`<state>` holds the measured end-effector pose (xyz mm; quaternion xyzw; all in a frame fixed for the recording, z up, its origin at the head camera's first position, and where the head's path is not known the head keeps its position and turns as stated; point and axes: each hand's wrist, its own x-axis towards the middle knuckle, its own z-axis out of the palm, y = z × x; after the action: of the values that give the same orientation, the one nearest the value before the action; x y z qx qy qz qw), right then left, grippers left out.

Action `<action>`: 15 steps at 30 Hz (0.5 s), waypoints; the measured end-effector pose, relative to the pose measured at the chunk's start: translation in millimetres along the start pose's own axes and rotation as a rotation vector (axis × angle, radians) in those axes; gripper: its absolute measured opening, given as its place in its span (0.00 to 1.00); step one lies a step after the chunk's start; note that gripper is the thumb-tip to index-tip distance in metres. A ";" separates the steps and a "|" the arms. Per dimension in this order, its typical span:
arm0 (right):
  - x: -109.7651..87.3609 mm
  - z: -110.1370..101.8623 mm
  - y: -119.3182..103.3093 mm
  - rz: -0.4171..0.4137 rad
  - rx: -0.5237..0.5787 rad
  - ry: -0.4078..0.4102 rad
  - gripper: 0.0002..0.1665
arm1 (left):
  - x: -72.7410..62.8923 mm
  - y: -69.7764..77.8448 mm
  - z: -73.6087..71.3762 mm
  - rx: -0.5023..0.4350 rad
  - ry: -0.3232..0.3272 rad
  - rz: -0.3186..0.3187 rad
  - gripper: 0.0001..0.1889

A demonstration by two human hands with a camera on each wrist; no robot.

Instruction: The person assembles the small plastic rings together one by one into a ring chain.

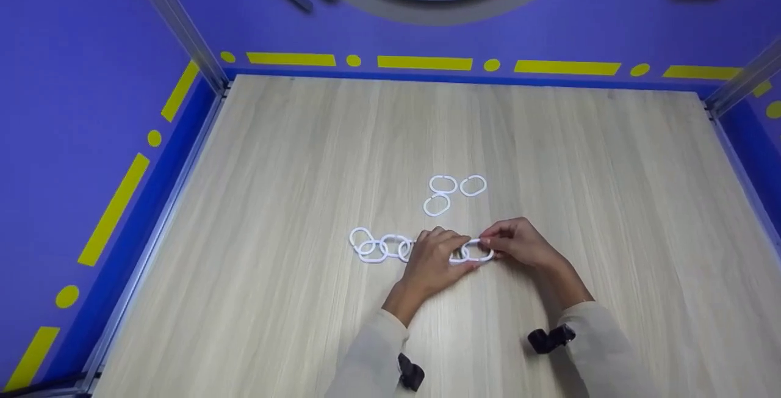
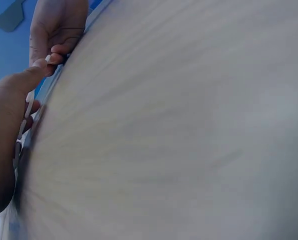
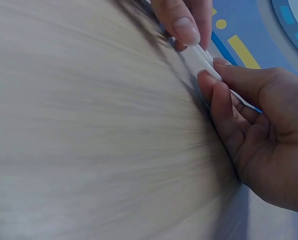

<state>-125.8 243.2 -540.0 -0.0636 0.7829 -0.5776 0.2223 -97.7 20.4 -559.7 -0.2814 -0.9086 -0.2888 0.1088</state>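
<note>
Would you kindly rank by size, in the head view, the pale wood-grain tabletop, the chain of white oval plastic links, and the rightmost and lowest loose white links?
1. Pale wood-grain tabletop
2. Chain of white oval plastic links
3. Rightmost loose white link and lowest loose white link: too alike to rank

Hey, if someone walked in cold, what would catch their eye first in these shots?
Probably the white chain on the pale wooden table, with the left hand gripping it and the right hand pinching its right end link. Just beyond lie three more white links. Behind everything, the vivid purple wall with yellow dashes stands out.
</note>
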 end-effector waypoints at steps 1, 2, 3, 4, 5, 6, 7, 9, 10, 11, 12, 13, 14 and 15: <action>0.4 -0.5 -0.1 0.001 -0.004 0.000 0.14 | -0.4 -0.9 0.0 -0.004 0.004 0.003 0.22; 0.8 -0.9 -0.3 -0.002 -0.006 -0.002 0.14 | -0.8 -1.8 0.0 -0.004 0.007 0.006 0.21; 1.0 -1.3 -0.1 -0.004 -0.008 -0.005 0.14 | -1.0 -2.7 -0.2 -0.006 0.009 0.006 0.21; 1.2 -1.6 0.0 -0.007 -0.008 -0.008 0.14 | -1.3 -3.2 -0.6 -0.011 0.012 0.004 0.21; 1.2 -1.7 -0.1 -0.007 -0.005 -0.008 0.14 | -1.6 -3.6 -0.7 -0.017 0.015 0.002 0.21; 1.0 -1.7 -0.3 -0.009 -0.002 -0.013 0.14 | -1.6 -3.8 -0.7 -0.026 0.016 -0.004 0.21; 0.8 -1.8 -0.4 -0.010 0.001 -0.016 0.14 | -1.5 -3.9 -1.0 -0.038 0.017 -0.010 0.20; 0.2 -2.2 -0.7 -0.012 0.008 -0.022 0.14 | -1.2 -3.8 -1.4 -0.063 0.013 -0.030 0.20; -0.1 -2.4 -1.4 -0.012 0.014 -0.025 0.14 | -1.0 -3.7 -1.7 -0.076 0.011 -0.039 0.20; -0.3 -2.7 -1.9 -0.011 0.019 -0.031 0.14 | -0.7 -3.5 -1.7 -0.087 0.007 -0.048 0.20; -0.3 -3.4 -2.4 -0.009 0.021 -0.042 0.15 | -0.5 -3.4 -1.9 -0.095 0.005 -0.057 0.20; -0.3 -4.3 -3.0 -0.005 0.024 -0.051 0.15 | -0.3 -3.2 -2.2 -0.098 0.006 -0.061 0.20; -0.1 -5.3 -3.7 0.003 0.028 -0.060 0.15 | -0.2 -3.0 -2.1 -0.096 0.004 -0.063 0.20; 0.2 -6.2 -4.6 0.009 0.030 -0.066 0.16 | 0.0 -2.7 -2.0 -0.092 0.003 -0.062 0.20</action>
<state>-129.4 247.1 -534.3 -0.0759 0.7667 -0.5857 0.2516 -99.2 17.3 -559.3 -0.2575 -0.9025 -0.3337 0.0882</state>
